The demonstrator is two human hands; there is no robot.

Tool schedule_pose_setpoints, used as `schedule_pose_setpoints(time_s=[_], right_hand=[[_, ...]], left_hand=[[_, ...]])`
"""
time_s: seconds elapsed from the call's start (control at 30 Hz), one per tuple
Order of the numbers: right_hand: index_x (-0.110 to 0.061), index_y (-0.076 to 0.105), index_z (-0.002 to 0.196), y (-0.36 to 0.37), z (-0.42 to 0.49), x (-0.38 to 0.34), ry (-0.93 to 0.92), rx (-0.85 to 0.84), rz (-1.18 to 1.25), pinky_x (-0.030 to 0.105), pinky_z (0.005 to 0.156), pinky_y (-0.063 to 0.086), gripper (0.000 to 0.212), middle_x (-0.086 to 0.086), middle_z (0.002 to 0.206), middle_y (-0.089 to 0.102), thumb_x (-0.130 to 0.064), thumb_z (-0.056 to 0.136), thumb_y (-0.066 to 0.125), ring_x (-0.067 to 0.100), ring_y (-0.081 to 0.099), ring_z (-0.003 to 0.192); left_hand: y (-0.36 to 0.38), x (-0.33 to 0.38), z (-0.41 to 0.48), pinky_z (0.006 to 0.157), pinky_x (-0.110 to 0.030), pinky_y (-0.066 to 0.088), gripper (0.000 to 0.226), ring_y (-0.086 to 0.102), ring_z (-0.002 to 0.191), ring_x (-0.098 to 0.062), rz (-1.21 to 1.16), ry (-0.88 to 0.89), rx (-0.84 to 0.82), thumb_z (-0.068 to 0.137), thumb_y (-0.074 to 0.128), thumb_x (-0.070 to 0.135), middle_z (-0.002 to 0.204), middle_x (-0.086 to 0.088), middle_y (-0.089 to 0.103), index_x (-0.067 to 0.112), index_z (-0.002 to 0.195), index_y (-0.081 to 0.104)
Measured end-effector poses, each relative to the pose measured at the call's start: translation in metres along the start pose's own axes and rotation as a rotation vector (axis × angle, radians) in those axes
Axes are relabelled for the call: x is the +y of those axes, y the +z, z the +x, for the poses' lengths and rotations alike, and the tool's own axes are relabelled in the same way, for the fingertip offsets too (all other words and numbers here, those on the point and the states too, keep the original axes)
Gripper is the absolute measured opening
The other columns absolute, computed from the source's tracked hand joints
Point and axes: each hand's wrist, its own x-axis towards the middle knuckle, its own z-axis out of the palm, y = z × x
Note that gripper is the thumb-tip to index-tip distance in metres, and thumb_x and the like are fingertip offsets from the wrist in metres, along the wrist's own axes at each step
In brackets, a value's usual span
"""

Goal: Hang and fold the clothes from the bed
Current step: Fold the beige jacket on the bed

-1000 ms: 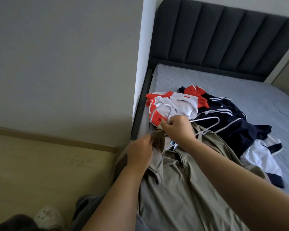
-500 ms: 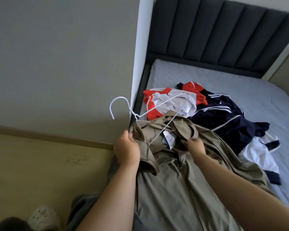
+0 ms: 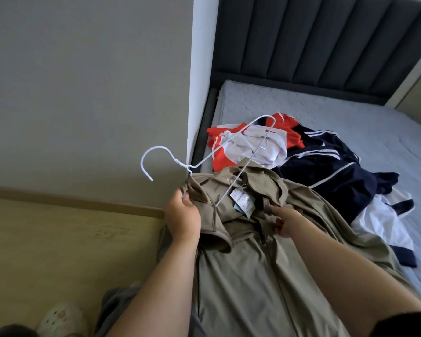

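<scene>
Khaki jacket (image 3: 253,276), zip-fronted, one item. Head view: it lies lengthwise over the near edge of the mattress (image 3: 350,117), collar end towards the headboard (image 3: 314,40), hem end running out of the bottom of the picture.

White wire hanger (image 3: 182,164), one item. It is raised and tilted, with the hook pointing left over the wall (image 3: 83,81). One shoulder of the wire stands free above the red-and-white garment (image 3: 253,142); the lower bar runs down into the jacket's neck opening beside a paper label (image 3: 242,200).

Left hand (image 3: 182,215): fingers curled, grasping a bunch of collar fabric directly under the hanger's twisted neck. Whether the wire itself is in that grasp cannot be told.

Right hand (image 3: 286,222): fingers curled into the jacket cloth at the neck opening, just right of the label, pinching it.

Other clothing on the mattress, beyond the jacket: the red-and-white garment, crumpled; a navy garment (image 3: 326,171) with white stripes, touching it on the right; a white garment with navy trim (image 3: 384,224) nearer the right edge.

Surroundings: wood-toned floor (image 3: 58,239) at left; a pale perforated slipper (image 3: 61,319) at the bottom left.
</scene>
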Motion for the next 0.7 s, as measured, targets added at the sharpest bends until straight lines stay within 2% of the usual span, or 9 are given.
schedule_pose_setpoints(time_s=[0.1,0.2,0.27,0.33,0.4,0.47,0.57,0.63,0.7], right_hand=[[-0.016,0.048,0.078,0.001,-0.006,-0.006,0.003,-0.032,0.018,0.027,0.064,0.034,0.018,0.002,0.072,0.043,-0.018,0.092,0.059,0.013,0.039,0.061],[-0.015,0.054,0.095,-0.002,-0.019,-0.040,-0.191,-0.012,0.242,0.029,0.060,0.038,0.006,0.004,0.077,0.051,-0.012,0.096,0.049,0.016,0.049,0.064],[-0.012,0.052,0.117,-0.011,-0.025,-0.078,-0.348,-0.068,0.513,0.034,0.078,0.051,0.022,0.013,0.095,0.057,-0.010,0.100,0.038,0.023,0.058,0.083],[-0.006,0.054,0.122,-0.022,-0.043,-0.115,-0.393,-0.162,0.795,0.034,0.096,0.048,0.031,0.015,0.108,0.060,-0.011,0.103,0.030,0.026,0.060,0.098],[-0.011,0.056,0.111,-0.029,-0.063,-0.137,-0.437,-0.209,0.902,0.027,0.084,0.053,0.029,0.006,0.102,0.061,-0.014,0.104,0.029,0.018,0.061,0.090],[-0.009,0.057,0.113,-0.033,-0.072,-0.144,-0.496,-0.179,0.805,0.030,0.086,0.052,0.024,0.006,0.106,0.061,-0.013,0.103,0.036,0.021,0.060,0.101],[-0.006,0.061,0.090,-0.035,-0.066,-0.131,-0.566,0.125,0.170,0.037,0.088,0.049,0.013,0.016,0.091,0.061,-0.004,0.090,0.048,0.033,0.060,0.098],[-0.002,0.064,0.103,-0.039,-0.058,-0.123,-0.524,0.217,0.038,0.032,0.079,0.048,0.021,0.022,0.107,0.064,-0.004,0.088,0.050,0.035,0.060,0.103],[-0.006,0.058,0.122,-0.047,-0.055,-0.124,-0.499,0.240,0.073,0.026,0.067,0.047,0.030,0.017,0.127,0.058,-0.010,0.094,0.047,0.031,0.056,0.116]], left_hand=[[0.001,0.000,-0.001,0.065,-0.036,0.031,0.022,0.053,0.083,-0.042,0.008,-0.001,-0.027,0.096,0.045,0.005,0.088,-0.026,0.061,0.008,0.074,0.041],[0.003,0.000,-0.001,0.069,-0.038,0.036,0.020,0.054,0.085,-0.041,0.025,0.005,-0.042,0.095,0.045,0.005,0.091,-0.024,0.062,0.008,0.075,0.044],[0.003,-0.001,-0.001,0.068,-0.037,0.034,0.020,0.055,0.085,-0.041,0.038,0.007,-0.042,0.096,0.045,0.006,0.091,-0.024,0.062,0.008,0.076,0.045],[0.003,-0.001,-0.002,0.068,-0.035,0.034,0.019,0.056,0.086,-0.040,0.042,0.009,-0.045,0.096,0.045,0.006,0.092,-0.024,0.063,0.005,0.078,0.051],[0.003,-0.002,-0.003,0.070,-0.034,0.036,0.018,0.058,0.088,-0.038,0.047,0.018,-0.053,0.096,0.045,0.007,0.094,-0.023,0.064,0.000,0.084,0.057],[0.003,-0.002,-0.003,0.074,-0.034,0.039,0.019,0.059,0.091,-0.036,0.054,0.027,-0.060,0.097,0.044,0.007,0.097,-0.021,0.065,-0.001,0.091,0.061],[0.000,-0.003,-0.003,0.076,-0.037,0.042,0.021,0.059,0.094,-0.038,0.077,0.042,-0.042,0.097,0.044,0.008,0.100,-0.022,0.066,-0.001,0.097,0.063],[-0.002,-0.003,-0.004,0.077,-0.039,0.043,0.021,0.059,0.093,-0.039,0.086,0.049,-0.047,0.097,0.045,0.009,0.100,-0.023,0.066,-0.001,0.097,0.063],[-0.002,-0.002,-0.005,0.075,-0.039,0.041,0.019,0.058,0.092,-0.040,0.083,0.059,-0.061,0.096,0.046,0.008,0.099,-0.024,0.065,-0.002,0.095,0.063]])
